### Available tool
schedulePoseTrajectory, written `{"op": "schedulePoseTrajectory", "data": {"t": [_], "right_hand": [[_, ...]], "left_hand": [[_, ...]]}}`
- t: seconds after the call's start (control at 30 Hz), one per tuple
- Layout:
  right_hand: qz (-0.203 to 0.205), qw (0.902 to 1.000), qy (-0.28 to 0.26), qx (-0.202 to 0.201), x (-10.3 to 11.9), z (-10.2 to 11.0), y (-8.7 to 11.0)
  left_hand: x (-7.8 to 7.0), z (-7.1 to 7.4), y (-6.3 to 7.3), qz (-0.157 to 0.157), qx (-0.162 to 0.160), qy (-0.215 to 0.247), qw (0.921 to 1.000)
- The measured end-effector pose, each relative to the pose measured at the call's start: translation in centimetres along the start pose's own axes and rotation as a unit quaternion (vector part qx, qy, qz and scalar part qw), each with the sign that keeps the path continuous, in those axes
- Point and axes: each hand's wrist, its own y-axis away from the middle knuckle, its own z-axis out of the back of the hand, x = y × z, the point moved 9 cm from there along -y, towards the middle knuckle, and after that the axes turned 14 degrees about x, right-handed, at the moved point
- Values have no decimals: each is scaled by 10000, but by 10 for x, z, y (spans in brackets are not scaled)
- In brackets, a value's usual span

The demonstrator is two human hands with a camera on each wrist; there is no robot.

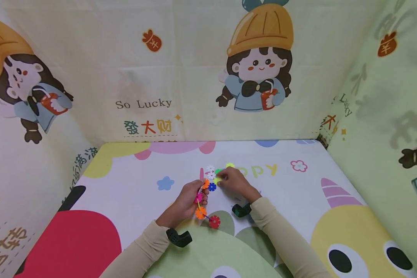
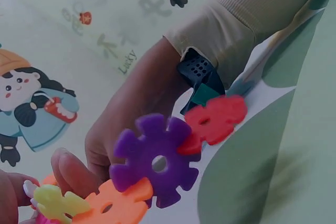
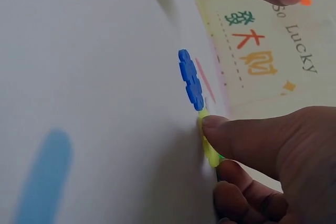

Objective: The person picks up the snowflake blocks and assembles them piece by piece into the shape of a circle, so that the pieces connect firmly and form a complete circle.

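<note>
My left hand [image 1: 185, 200] grips a chain of interlocking snowflake discs. It has an orange disc [image 1: 206, 183] at the top, a pink disc [image 1: 199, 197], another orange one [image 1: 200, 212], a purple disc [image 2: 131, 153] and a red disc [image 1: 214, 222] at its lower end. Thumb and fingers of my right hand [image 1: 236, 181] pinch a yellow disc [image 3: 209, 148] just beyond the chain. A blue disc [image 3: 190, 80] touches the yellow one; whether they are interlocked I cannot tell. White discs [image 1: 211, 175], a green disc [image 1: 218, 171] and another yellow disc [image 1: 230, 165] lie around the right fingertips.
A white table cover [image 1: 139, 200] with printed cartoon shapes lies beneath my hands. Printed cloth walls [image 1: 194, 77] rise at the back and both sides. Dark bands [image 1: 241, 210] sit on both wrists. A black bar-like thing [image 1: 72, 197] shows at the table's left edge.
</note>
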Motion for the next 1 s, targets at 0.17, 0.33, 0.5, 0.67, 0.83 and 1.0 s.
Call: {"op": "schedulePoseTrajectory", "data": {"t": [0.17,0.33,0.5,0.67,0.83,1.0], "right_hand": [[-142,9994,260,161,2,-1,0],[-146,9995,44,291,3,0,-1],[-97,9993,-203,314,2,1,-2],[130,9996,-197,122,3,5,2],[100,9985,-520,-146,3,12,8],[143,9911,-1313,-178,0,15,13]], "left_hand": [[0,1,2,34,-18,-37,10000],[0,1,4,137,-29,-43,9999],[1,2,4,254,-54,-45,9997],[1,6,2,181,-162,-141,9996],[3,8,2,242,-198,27,9995],[4,5,2,346,-77,56,9994]]}}
